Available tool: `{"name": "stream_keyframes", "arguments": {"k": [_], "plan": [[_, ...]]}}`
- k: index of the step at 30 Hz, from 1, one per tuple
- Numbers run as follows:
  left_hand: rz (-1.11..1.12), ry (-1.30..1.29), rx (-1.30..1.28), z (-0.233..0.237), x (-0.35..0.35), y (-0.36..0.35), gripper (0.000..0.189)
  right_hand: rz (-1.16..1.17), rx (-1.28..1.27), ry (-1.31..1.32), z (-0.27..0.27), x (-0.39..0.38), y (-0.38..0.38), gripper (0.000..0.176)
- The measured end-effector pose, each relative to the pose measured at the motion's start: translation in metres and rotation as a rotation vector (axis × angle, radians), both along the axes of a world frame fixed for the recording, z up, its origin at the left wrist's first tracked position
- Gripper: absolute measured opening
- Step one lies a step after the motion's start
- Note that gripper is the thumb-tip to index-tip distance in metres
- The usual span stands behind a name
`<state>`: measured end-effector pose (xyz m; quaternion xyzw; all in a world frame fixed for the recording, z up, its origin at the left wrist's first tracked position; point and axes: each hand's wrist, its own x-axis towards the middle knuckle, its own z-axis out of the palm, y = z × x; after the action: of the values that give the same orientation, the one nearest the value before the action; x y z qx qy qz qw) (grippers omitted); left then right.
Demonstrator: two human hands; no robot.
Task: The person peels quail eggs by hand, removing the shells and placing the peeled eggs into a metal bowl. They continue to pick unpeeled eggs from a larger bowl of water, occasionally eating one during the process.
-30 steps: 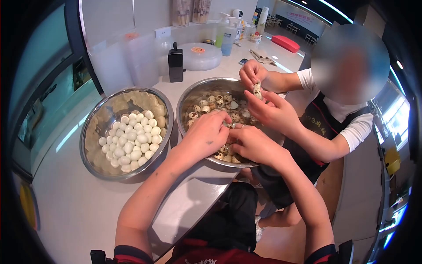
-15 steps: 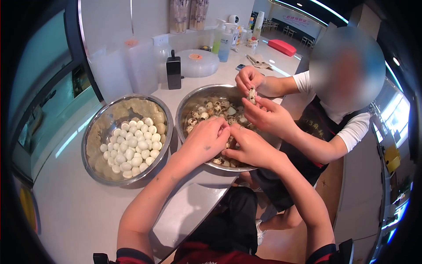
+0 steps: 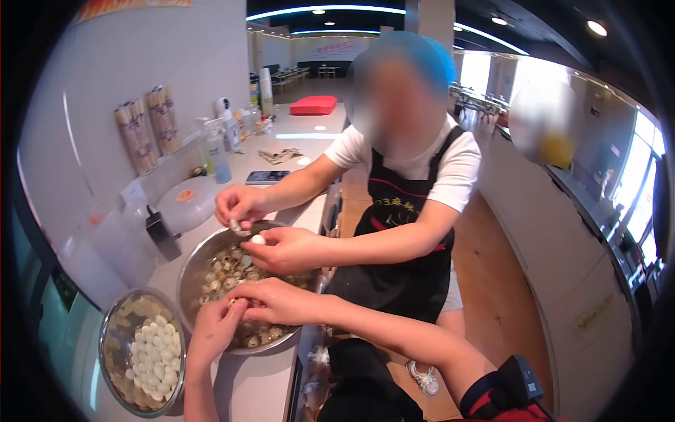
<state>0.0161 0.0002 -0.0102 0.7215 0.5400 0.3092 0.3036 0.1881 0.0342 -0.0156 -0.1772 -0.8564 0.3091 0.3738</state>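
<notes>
My left hand [image 3: 218, 329] and my right hand [image 3: 278, 302] meet over the near side of a steel bowl [image 3: 188, 271]. Their fingertips are pinched together around a quail egg [image 3: 234, 302], mostly covered by the fingers. Speckled quail eggs and bits of shell [image 3: 223, 271] lie in this bowl beneath my hands. To the left, a second steel bowl [image 3: 105, 344] holds many peeled white eggs [image 3: 155, 355].
Across the bowl a co-worker in a dark apron [image 3: 401, 190] holds speckled shell [image 3: 239, 228] in one hand and a white egg [image 3: 259, 240] in the other. A black box [image 3: 163, 235], phone [image 3: 268, 177], pump bottles [image 3: 216, 151] and red box [image 3: 313, 105] stand along the counter.
My view has swung right and up, so the bowls appear lower left. The co-worker's speckled egg now shows as a white egg and shell in separate hands. My hands stay together over the bowl.
</notes>
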Motion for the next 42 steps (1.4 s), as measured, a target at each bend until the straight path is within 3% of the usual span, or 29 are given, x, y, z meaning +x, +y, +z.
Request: {"name": "stream_keyframes", "arguments": {"k": [3,9,13,17,21,24,28,31,37,39,42], "plan": [[-0.074,-0.158,-0.096,-0.003,-0.003,0.003,0.032,-0.016,-0.191,0.008,0.006,0.003,-0.004,0.026],[-0.064,-0.122,-0.137,-0.002,-0.001,0.002,0.041,-0.089,-0.174,0.062,0.004,0.006,-0.003,0.024],[-0.047,-0.236,-0.178,-0.004,-0.003,0.004,0.039,-0.080,-0.255,0.105,0.005,0.005,-0.006,0.024],[-0.027,-0.275,-0.186,-0.006,-0.003,0.000,0.041,-0.024,-0.252,0.059,0.005,0.006,-0.006,0.024],[0.028,-0.328,-0.214,0.001,0.001,-0.006,0.047,0.121,-0.457,0.046,0.000,0.008,-0.001,0.020],[-0.068,-0.248,-0.232,-0.004,-0.007,0.001,0.043,0.150,-0.488,0.116,-0.006,0.001,0.004,0.021],[-0.091,-0.253,-0.193,0.000,-0.007,0.000,0.038,0.121,-0.338,0.190,-0.011,-0.004,0.008,0.019],[-0.078,-0.298,-0.192,-0.004,-0.007,0.003,0.039,0.234,-0.541,0.050,-0.001,0.004,0.005,0.021],[-0.089,-0.252,-0.263,-0.003,-0.009,0.001,0.045,0.251,-0.496,-0.035,-0.001,0.004,0.006,0.023],[-0.039,-0.258,-0.274,-0.003,-0.007,0.000,0.039,0.129,-0.287,0.120,-0.006,0.000,0.006,0.025],[-0.067,-0.099,-0.104,0.002,-0.004,-0.002,0.031,0.117,-0.326,0.098,0.000,0.004,0.004,0.029]]}}
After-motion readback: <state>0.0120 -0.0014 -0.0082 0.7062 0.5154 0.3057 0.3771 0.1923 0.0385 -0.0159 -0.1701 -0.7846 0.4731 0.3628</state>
